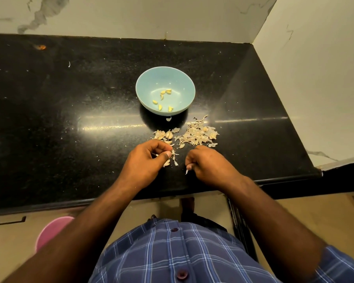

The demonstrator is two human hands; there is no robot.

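Observation:
A light blue bowl [149, 86] stands on the black countertop [70, 103] with several peeled garlic cloves [163, 99] inside. In front of it lie unpeeled cloves [164, 135] and a heap of papery garlic skins [198, 133]. My left hand [147, 158] pinches a garlic clove with loose skin [171, 159] between thumb and curled fingers. A short way to its right, my right hand [208, 164] rests on the counter with fingers curled, and a thin strip of skin [186, 170] sticks out at its fingertips.
Marbled white walls close the counter at the back and the right. The counter's front edge runs just below my wrists. A pink bucket [51, 231] stands on the floor at the lower left. A small orange speck [41, 47] lies far left on the counter.

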